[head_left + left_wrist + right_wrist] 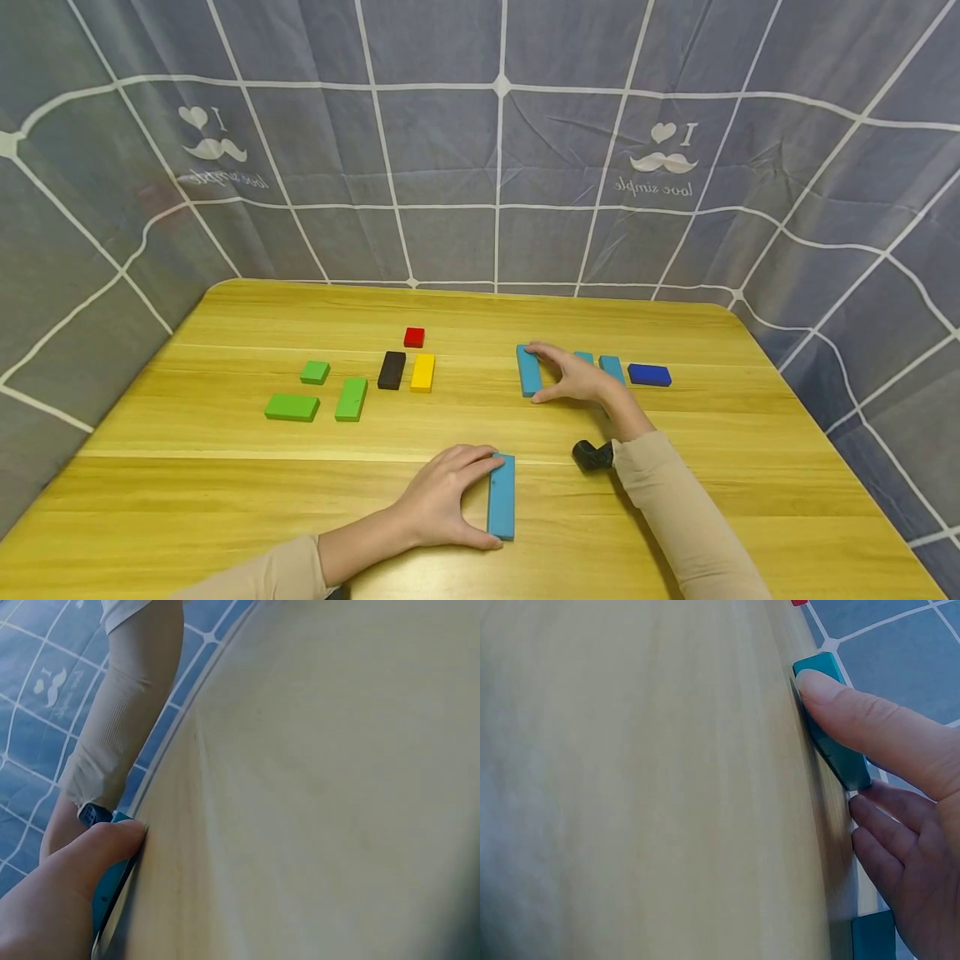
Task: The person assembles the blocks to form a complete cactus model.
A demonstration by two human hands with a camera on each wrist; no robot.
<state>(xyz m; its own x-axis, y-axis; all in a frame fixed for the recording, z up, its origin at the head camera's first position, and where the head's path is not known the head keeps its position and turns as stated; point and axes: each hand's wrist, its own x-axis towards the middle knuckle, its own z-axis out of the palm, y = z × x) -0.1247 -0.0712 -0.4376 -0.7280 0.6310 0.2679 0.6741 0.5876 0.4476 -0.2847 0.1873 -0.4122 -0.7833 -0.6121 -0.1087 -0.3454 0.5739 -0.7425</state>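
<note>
Near the front middle of the table, my left hand (442,498) holds a long light blue block (502,500) by its two short ends, between thumb and fingers. The left wrist view shows the thumb on the end of that block (107,896). Farther back and to the right, my right hand (581,379) grips a second light blue block (528,372) lengthwise, thumb at the near end and fingers at the far end. In the right wrist view its thumb lies over this block (838,754). Both blocks appear at table level; whether they touch the wood is unclear.
Beyond my right hand lie two light blue blocks (611,367), partly hidden, and a dark blue block (649,375). On the left are green blocks (292,407), a black block (392,370), a yellow block (423,372) and a red block (414,337). A curtain (450,167) surrounds the table.
</note>
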